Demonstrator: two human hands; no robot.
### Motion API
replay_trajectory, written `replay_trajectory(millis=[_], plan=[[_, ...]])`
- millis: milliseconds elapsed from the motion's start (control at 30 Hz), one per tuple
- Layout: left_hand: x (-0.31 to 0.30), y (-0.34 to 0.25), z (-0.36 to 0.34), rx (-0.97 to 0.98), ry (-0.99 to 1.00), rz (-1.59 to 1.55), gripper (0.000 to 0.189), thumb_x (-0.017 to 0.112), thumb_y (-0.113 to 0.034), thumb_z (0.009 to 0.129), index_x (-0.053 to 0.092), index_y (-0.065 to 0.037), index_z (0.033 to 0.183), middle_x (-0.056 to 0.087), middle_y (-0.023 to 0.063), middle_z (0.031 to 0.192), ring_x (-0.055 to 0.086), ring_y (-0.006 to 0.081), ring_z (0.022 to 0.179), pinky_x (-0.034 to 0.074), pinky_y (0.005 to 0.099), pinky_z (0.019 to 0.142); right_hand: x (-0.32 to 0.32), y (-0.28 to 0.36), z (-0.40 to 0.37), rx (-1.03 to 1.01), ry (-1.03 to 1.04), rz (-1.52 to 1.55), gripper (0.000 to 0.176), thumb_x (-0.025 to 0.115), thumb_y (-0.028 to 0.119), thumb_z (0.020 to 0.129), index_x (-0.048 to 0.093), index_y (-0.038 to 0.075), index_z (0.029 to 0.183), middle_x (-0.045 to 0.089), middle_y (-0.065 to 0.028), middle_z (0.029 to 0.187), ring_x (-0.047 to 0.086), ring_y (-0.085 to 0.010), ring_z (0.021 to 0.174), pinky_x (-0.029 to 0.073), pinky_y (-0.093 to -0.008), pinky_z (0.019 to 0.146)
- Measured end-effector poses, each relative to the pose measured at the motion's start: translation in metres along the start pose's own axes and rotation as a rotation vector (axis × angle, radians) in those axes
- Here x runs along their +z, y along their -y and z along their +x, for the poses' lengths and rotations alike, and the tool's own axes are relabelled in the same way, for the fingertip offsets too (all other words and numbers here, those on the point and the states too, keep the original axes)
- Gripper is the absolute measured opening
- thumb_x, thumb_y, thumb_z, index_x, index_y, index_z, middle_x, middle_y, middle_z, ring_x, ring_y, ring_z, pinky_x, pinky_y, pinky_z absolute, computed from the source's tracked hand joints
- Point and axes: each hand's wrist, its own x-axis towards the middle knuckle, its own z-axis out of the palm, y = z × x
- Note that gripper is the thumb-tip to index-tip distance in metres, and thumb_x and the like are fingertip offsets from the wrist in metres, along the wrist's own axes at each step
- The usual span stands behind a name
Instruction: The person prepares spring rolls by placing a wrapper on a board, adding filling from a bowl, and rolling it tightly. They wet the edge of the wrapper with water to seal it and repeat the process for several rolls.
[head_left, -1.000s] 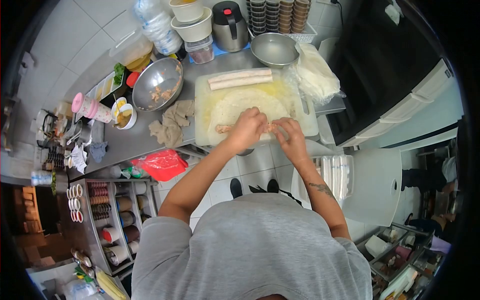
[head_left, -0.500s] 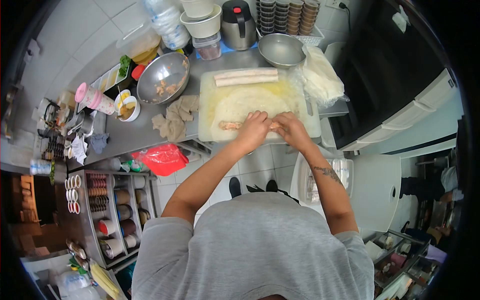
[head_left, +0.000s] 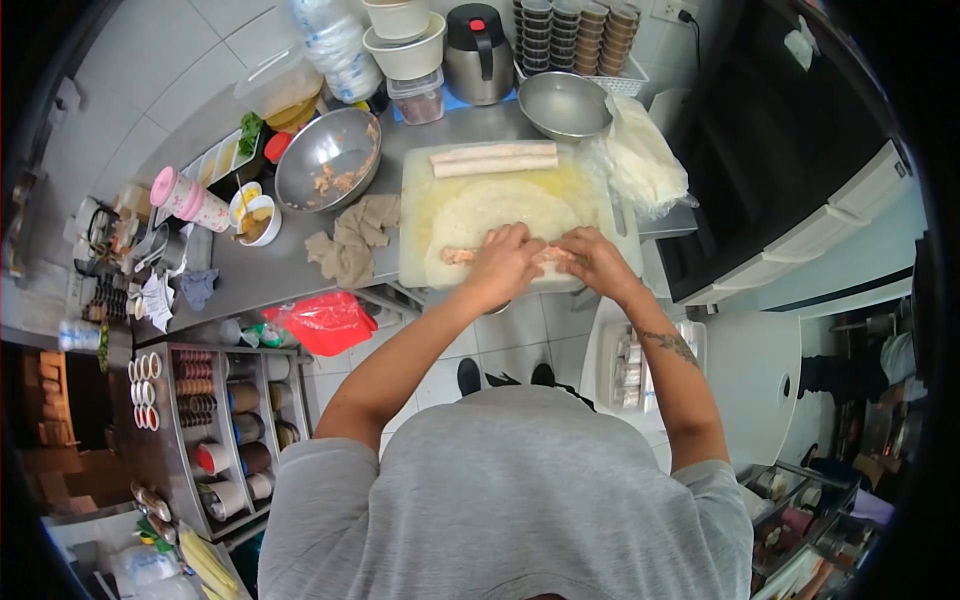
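On the cutting board (head_left: 412, 190) lies a round, pale dough sheet (head_left: 520, 205). A strip of pinkish minced filling (head_left: 458, 256) runs along its near edge. My left hand (head_left: 505, 262) has its fingers curled down over the middle of this strip. Close by, my right hand (head_left: 600, 264) pinches the strip's right part, and a bit of filling shows between the two hands. My palms hide some of the strip and the near edge of the sheet. Two pale finished rolls (head_left: 494, 158) lie side by side at the board's far edge.
Left of the board are a crumpled cloth (head_left: 352, 240) and a steel bowl (head_left: 330, 150) with filling remains. A second steel bowl (head_left: 565, 105) and a plastic bag of pale sheets (head_left: 645, 155) stand at the far right. A red bag (head_left: 325, 322) hangs below the counter edge.
My right hand has shifted slightly right along the filling strip, so more filling shows between my hands. My left hand stays on the strip; the view has moved a little.
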Motion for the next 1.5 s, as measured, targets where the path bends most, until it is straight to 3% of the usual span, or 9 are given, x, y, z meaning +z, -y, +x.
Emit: replay_trajectory(millis=[100, 300, 433, 700, 800, 933, 1333, 1433, 1500], plan=[[-0.022, 0.001, -0.009, -0.076, -0.100, 0.077, 0.036, 0.072, -0.017, 0.074, 0.062, -0.003, 0.107, 0.054, 0.0077, 0.102, 0.051, 0.0279, 0.099, 0.037, 0.0380, 0.085, -0.008, 0.018, 0.000, 0.075, -0.032, 0.081, 0.039, 0.074, 0.010, 0.074, 0.066, 0.007, 0.112, 0.062, -0.0093, 0.098, 0.057, -0.0287, 0.095, 0.047, -0.0357, 0.083], [-0.006, 0.030, -0.026, -0.019, 0.119, 0.110, 0.056, 0.074, -0.025, 0.073, 0.057, -0.004, 0.122, 0.053, 0.0133, 0.111, 0.050, 0.0298, 0.104, 0.037, 0.0399, 0.087, 0.003, -0.006, -0.005, 0.134, 0.011, 0.030, 0.037, 0.073, 0.012, 0.074, 0.068, 0.007, 0.110, 0.063, -0.0108, 0.100, 0.057, -0.0282, 0.095, 0.047, -0.0363, 0.084], [-0.040, 0.031, -0.030, -0.054, 0.040, 0.035, 0.052, 0.074, -0.024, 0.074, 0.058, -0.003, 0.119, 0.054, 0.0124, 0.109, 0.050, 0.0301, 0.103, 0.038, 0.0409, 0.087, -0.004, 0.031, 0.004, -0.008, -0.182, 0.014, 0.026, 0.072, 0.011, 0.075, 0.071, 0.006, 0.101, 0.065, -0.0096, 0.095, 0.059, -0.0276, 0.092, 0.048, -0.0362, 0.082], [-0.033, 0.047, -0.040, -0.034, 0.116, 0.043, 0.054, 0.075, -0.028, 0.072, 0.058, -0.008, 0.119, 0.053, 0.0112, 0.107, 0.049, 0.0304, 0.102, 0.038, 0.0399, 0.088, 0.043, 0.038, 0.031, -0.037, -0.083, -0.056, 0.022, 0.071, 0.010, 0.074, 0.070, 0.005, 0.096, 0.063, -0.0095, 0.090, 0.058, -0.0288, 0.086, 0.048, -0.0381, 0.079], [-0.052, 0.042, -0.043, -0.096, -0.064, 0.002, 0.042, 0.073, -0.022, 0.074, 0.062, -0.007, 0.112, 0.054, 0.0092, 0.103, 0.051, 0.0290, 0.099, 0.039, 0.0383, 0.086, 0.060, 0.037, 0.035, -0.134, -0.111, -0.037, 0.022, 0.071, 0.011, 0.074, 0.070, 0.005, 0.095, 0.061, -0.0078, 0.087, 0.057, -0.0280, 0.085, 0.048, -0.0380, 0.078], [-0.040, 0.058, -0.054, -0.090, -0.010, -0.057, 0.033, 0.072, -0.018, 0.075, 0.065, -0.006, 0.105, 0.055, 0.0090, 0.100, 0.051, 0.0287, 0.096, 0.041, 0.0385, 0.085, 0.072, 0.036, 0.038, -0.134, -0.084, -0.098, 0.024, 0.072, 0.014, 0.072, 0.070, 0.006, 0.094, 0.060, -0.0060, 0.087, 0.057, -0.0263, 0.086, 0.047, -0.0376, 0.078], [-0.057, 0.071, -0.071, -0.141, 0.048, -0.091, 0.039, 0.071, -0.011, 0.075, 0.062, -0.006, 0.113, 0.055, 0.0115, 0.099, 0.052, 0.0297, 0.097, 0.042, 0.0380, 0.088, 0.085, 0.063, 0.049, -0.146, -0.174, -0.196, 0.048, 0.073, 0.027, 0.071, 0.064, 0.007, 0.113, 0.059, -0.0048, 0.095, 0.055, -0.0240, 0.093, 0.043, -0.0359, 0.086], [-0.082, 0.066, -0.069, -0.173, -0.005, -0.127, 0.033, 0.070, -0.011, 0.076, 0.063, -0.004, 0.108, 0.057, 0.0128, 0.096, 0.054, 0.0295, 0.093, 0.045, 0.0381, 0.084, 0.099, 0.052, 0.052, -0.122, 0.043, -0.194, 0.065, 0.075, 0.029, 0.071, 0.054, 0.006, 0.128, 0.058, -0.0096, 0.110, 0.053, -0.0282, 0.101, 0.042, -0.0384, 0.089], [-0.100, 0.081, -0.066, -0.226, -0.099, -0.145, 0.030, 0.069, -0.011, 0.078, 0.064, -0.004, 0.108, 0.058, 0.0125, 0.095, 0.057, 0.0267, 0.090, 0.047, 0.0361, 0.082, 0.094, 0.055, 0.047, -0.092, -0.019, -0.200, 0.070, 0.075, 0.031, 0.071, 0.051, 0.007, 0.132, 0.056, -0.0114, 0.112, 0.052, -0.0295, 0.103, 0.041, -0.0378, 0.091]])
